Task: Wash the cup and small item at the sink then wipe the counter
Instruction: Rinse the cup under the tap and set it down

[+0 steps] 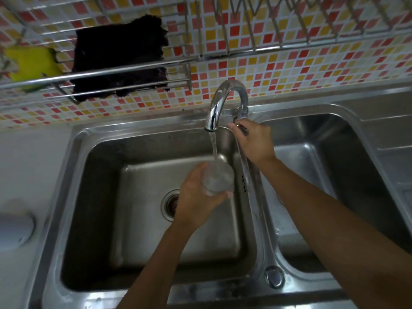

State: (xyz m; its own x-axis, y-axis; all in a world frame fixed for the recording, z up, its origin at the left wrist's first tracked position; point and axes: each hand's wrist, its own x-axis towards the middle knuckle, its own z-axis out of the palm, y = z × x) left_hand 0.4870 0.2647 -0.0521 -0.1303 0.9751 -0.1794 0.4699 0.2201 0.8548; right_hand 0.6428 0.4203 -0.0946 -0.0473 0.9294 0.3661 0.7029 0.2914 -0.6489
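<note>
My left hand (198, 192): fingers curled around the clear cup (217, 177), gripping it under the faucet (223, 101) stream, over the left sink basin (107, 197).
My right hand (254, 141): fingers closed on the faucet handle (242, 128).

Red, orange and yellow mosaic tiles (278, 70); black cloth (118, 54); yellow sponge (31, 63); silver steel sink (156, 275); clear cup (217, 178).
</note>
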